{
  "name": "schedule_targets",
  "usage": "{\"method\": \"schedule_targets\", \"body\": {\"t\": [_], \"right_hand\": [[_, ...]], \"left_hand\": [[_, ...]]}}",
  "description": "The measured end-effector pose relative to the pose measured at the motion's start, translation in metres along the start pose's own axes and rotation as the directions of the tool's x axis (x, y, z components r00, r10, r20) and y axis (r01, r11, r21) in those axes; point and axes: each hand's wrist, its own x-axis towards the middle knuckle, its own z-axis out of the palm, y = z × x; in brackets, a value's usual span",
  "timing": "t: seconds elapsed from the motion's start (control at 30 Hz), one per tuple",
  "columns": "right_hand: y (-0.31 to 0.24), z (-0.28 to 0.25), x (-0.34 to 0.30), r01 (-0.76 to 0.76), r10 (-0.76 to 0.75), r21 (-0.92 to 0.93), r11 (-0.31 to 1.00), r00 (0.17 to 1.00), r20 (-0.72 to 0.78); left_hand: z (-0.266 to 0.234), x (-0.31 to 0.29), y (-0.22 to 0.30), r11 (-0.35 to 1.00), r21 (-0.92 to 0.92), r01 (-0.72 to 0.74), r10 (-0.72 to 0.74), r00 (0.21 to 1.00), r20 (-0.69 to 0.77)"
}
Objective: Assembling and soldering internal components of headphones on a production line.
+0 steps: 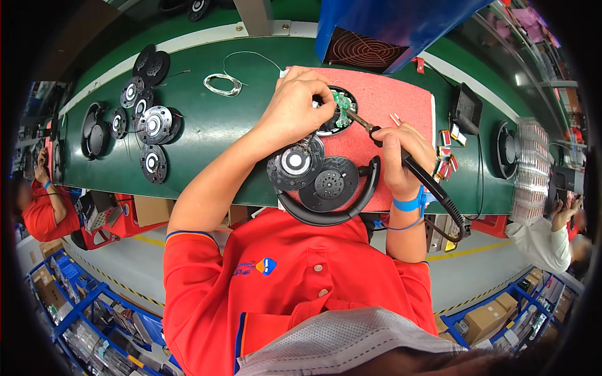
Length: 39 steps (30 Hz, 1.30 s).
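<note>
My right hand (404,156) grips a black-handled soldering iron (419,170). Its metal tip reaches the small green circuit board (343,103) inside a round black headphone ear cup (335,128). At the cup's left side my left hand (300,103) is closed in a pinch. A thin solder wire (251,54) runs from a loose silver coil (222,84) to that hand; its end between the fingertips is hidden. Nearer me lie a speaker driver plate (296,161), a perforated black ear-cup plate (330,183) and a curved black headband (332,217).
A pink mat (389,91) lies under the work. Several speaker drivers (155,125) and a headphone (95,138) are on the left. Small red-and-white parts (445,153), a black box (466,108) and stacked clear trays (532,169) stand right. A blue fan unit (376,41) stands behind.
</note>
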Motion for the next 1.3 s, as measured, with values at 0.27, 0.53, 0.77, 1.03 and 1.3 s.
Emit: {"method": "schedule_targets", "body": {"t": [0.27, 0.53, 0.77, 1.03, 1.3], "right_hand": [[-0.0031, -0.0007, -0.0007, -0.049, 0.049, -0.017, 0.999, 0.998, 0.039], [-0.0030, 0.0000, -0.0005, -0.054, 0.054, 0.011, 0.998, 0.998, 0.040], [-0.0008, 0.0018, 0.0003, -0.017, 0.017, 0.001, 1.000, 1.000, 0.004], [-0.0036, 0.0002, -0.0002, -0.039, 0.040, -0.004, 0.999, 0.999, 0.030], [-0.0032, 0.0008, -0.0005, -0.011, 0.010, -0.003, 1.000, 1.000, -0.029]], "left_hand": [[0.0008, -0.0006, 0.0019, 1.000, 0.024, -0.016, 0.017, 1.000, -0.023], [0.0005, -0.0005, 0.0016, 0.999, 0.028, -0.019, 0.019, 1.000, -0.014], [-0.0037, -0.0012, 0.0055, 0.997, 0.073, 0.013, -0.016, 0.999, 0.042], [-0.0046, -0.0014, 0.0083, 0.998, 0.059, 0.024, -0.027, 0.999, 0.047], [-0.0030, -0.0013, 0.0063, 0.999, 0.050, 0.005, -0.006, 1.000, 0.026]]}}
